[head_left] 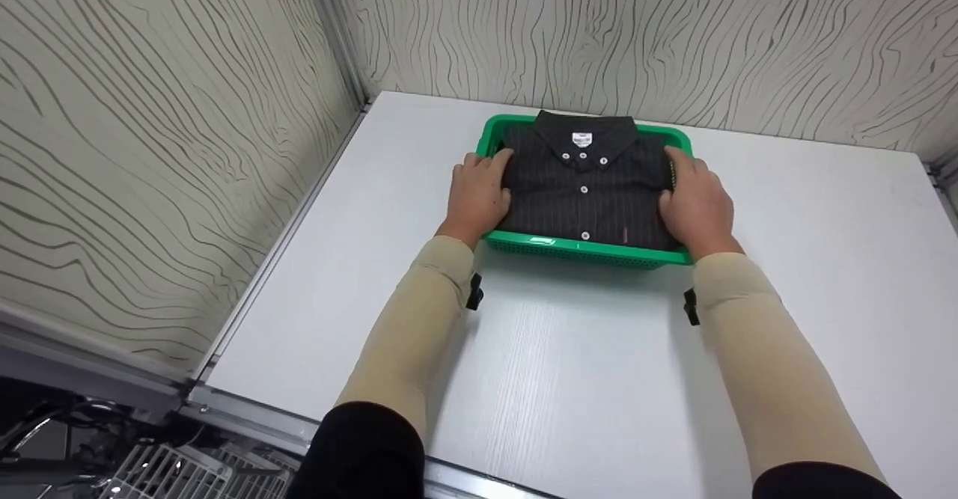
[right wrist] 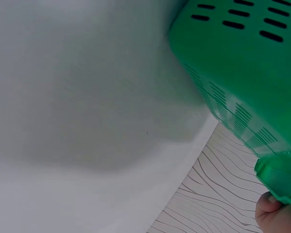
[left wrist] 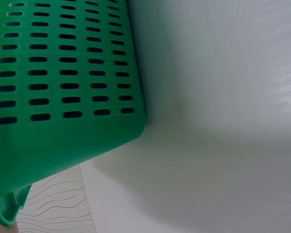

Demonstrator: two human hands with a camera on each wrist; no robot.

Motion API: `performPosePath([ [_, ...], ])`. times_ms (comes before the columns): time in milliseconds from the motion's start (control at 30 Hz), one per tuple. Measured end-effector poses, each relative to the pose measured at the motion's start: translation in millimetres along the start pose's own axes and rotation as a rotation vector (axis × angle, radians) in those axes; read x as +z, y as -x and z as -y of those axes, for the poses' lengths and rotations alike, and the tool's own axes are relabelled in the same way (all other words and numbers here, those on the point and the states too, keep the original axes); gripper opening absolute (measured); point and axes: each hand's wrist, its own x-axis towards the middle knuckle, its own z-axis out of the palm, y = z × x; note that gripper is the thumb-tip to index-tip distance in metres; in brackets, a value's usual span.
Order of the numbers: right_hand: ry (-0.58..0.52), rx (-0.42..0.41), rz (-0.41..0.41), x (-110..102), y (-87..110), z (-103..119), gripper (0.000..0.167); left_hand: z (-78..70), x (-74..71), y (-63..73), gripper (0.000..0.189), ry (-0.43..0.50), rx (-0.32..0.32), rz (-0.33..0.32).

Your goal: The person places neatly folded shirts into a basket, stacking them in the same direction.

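A green plastic basket (head_left: 524,240) with slotted walls stands near the back of the white table. Inside it lies a folded dark striped shirt (head_left: 546,203), collar toward the wall, white buttons up. My left hand (head_left: 477,192) grips the basket's left rim, thumb on the inner side. On the opposite rim, my right hand (head_left: 697,203) holds on in the same way. The right wrist view shows curled fingers (right wrist: 276,216) under the basket's handle. In the left wrist view the slotted wall (left wrist: 68,73) fills the upper left, and most of that hand is hidden.
Behind the white table (head_left: 576,379) rises a wood-grain patterned wall (head_left: 599,35), with another panel (head_left: 150,147) along the left. A metal edge strip runs along the table's front. Below it at the lower left sits a white wire rack (head_left: 172,473).
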Motion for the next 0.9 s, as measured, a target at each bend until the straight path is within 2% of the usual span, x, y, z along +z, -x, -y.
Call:
performPosePath([
  [200, 0.014, -0.044, -0.041, -4, -1.3, 0, 0.050, -1.3, -2.2, -2.5, 0.047, -0.062, -0.030, -0.011],
  [333, 0.001, -0.040, -0.047, -6, -1.1, -2, 0.044, -2.4, -3.7, -4.4, 0.043, -0.058, -0.052, 0.003],
  [433, -0.026, -0.028, -0.050, -5, -0.7, -3, 0.042, -2.8, -5.0, -5.2, 0.042, -0.052, -0.055, 0.017],
  [567, -0.119, -0.008, -0.050, -3, 0.0, -5, 0.041, -1.2, -5.5, -3.9, 0.042, -0.035, -0.061, 0.012],
  [667, -0.223, 0.018, -0.036, -3, 1.5, -9, 0.040, 1.2, -4.0, -1.3, 0.041, 0.026, -0.076, -0.015],
  [767, -0.311, 0.044, -0.023, -3, 2.6, -13, 0.040, 3.3, -1.8, 1.3, 0.038, 0.137, -0.100, -0.046],
  [900, -0.367, 0.062, -0.012, -6, 2.7, -18, 0.042, 4.6, -0.5, 2.1, 0.033, 0.268, -0.125, -0.078],
])
